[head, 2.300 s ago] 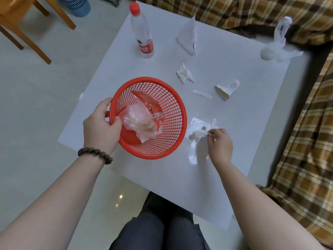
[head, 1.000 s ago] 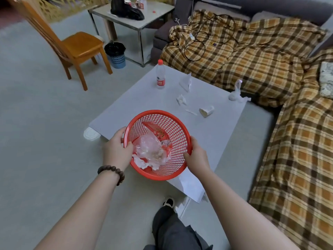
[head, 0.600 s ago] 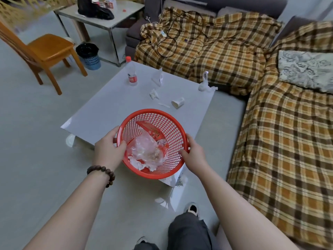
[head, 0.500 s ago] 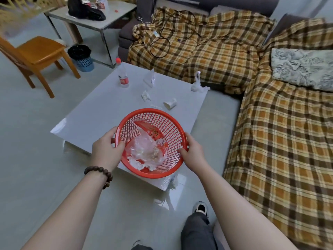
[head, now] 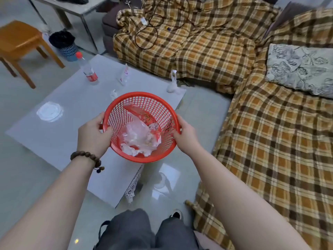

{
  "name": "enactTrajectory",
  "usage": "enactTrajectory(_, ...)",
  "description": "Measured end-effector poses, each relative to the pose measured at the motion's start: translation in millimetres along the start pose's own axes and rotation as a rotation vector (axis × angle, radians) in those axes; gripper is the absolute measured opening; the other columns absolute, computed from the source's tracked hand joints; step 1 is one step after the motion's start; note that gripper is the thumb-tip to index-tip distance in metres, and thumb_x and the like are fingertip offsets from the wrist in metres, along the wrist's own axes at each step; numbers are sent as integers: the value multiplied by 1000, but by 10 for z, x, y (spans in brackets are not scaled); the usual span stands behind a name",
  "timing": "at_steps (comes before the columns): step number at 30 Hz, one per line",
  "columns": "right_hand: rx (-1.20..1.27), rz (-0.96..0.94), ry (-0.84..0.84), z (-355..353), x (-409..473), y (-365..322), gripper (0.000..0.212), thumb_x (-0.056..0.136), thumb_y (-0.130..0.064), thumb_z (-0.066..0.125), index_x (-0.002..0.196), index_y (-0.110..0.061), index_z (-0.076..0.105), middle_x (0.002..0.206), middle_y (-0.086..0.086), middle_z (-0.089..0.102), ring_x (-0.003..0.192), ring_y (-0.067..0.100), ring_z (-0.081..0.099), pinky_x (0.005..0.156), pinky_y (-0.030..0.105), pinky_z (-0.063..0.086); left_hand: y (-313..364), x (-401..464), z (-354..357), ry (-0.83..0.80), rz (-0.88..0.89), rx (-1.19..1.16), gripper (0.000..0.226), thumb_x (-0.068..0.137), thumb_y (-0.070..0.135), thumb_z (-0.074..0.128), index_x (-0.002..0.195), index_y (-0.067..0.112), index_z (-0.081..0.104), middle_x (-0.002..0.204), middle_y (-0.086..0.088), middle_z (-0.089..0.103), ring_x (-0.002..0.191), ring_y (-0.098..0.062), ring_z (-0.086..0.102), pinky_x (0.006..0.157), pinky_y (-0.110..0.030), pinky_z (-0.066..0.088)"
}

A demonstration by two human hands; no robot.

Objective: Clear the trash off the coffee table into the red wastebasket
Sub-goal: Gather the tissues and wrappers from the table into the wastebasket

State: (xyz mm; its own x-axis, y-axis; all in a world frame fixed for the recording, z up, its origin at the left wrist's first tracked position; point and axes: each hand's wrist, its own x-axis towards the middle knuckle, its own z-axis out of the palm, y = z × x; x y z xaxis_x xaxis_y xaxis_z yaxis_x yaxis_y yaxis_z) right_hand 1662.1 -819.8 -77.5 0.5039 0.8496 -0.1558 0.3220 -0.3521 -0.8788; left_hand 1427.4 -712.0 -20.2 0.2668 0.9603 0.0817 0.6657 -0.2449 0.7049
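Note:
I hold the red wastebasket [head: 163, 105] with both hands above the near right part of the white coffee table [head: 68, 109]. My left hand [head: 92, 135] grips its left rim and my right hand [head: 186, 137] grips its right rim. Inside lie a clear plastic bag [head: 137, 137], a red snack wrapper [head: 142, 115] and crumpled white tissue [head: 133, 151]. On the table stand a water bottle [head: 87, 70] with a red cap, a white wrapper [head: 124, 74], a crumpled tissue [head: 113, 93] partly behind the basket, and a white plastic bag [head: 172, 84] at the far right edge.
A plaid-covered sofa [head: 189, 38] wraps the far and right sides, with a patterned cushion [head: 299, 67]. A wooden chair [head: 19, 44] and a dark bin [head: 63, 43] stand at the far left. A bright light reflection [head: 49, 111] shows on the table's left part.
My right hand dropped the tissue into the basket and took hold of its right rim. I stood up, and the basket rose off the table with both hands on it.

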Motion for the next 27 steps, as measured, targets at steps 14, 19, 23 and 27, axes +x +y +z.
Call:
enactTrajectory(14,-146,-166,-386,894,2095,-555,54,85,-4,49,132,-29,46,108,-1,69,96,19,63,87,37,54,-515,1168,14,301,-348,12,36,81,11,55,112,28,65,83,7,67,78,-12,62,61,-18,43)
enactTrajectory(19,-208,-183,-519,1250,2752,-795,55,85,-3,47,134,-28,46,101,-7,62,88,11,56,84,36,55,-640,1506,35,385,-478,38,35,82,9,54,110,26,65,82,3,67,76,-15,60,61,-16,39)
enactTrajectory(23,-229,-217,-596,1449,3068,-923,58,84,-4,49,137,-26,44,107,-3,66,91,9,57,85,29,50,-634,1680,30,452,-553,68,31,83,7,54,108,22,65,81,5,63,74,-14,57,57,-5,33)
enactTrajectory(27,-247,-212,-721,1670,3337,-1005,58,86,-8,51,140,-26,40,111,-2,67,98,16,60,91,37,52,-645,1782,52,534,-654,99,27,84,8,56,105,22,64,80,4,64,73,-15,58,57,-7,33)
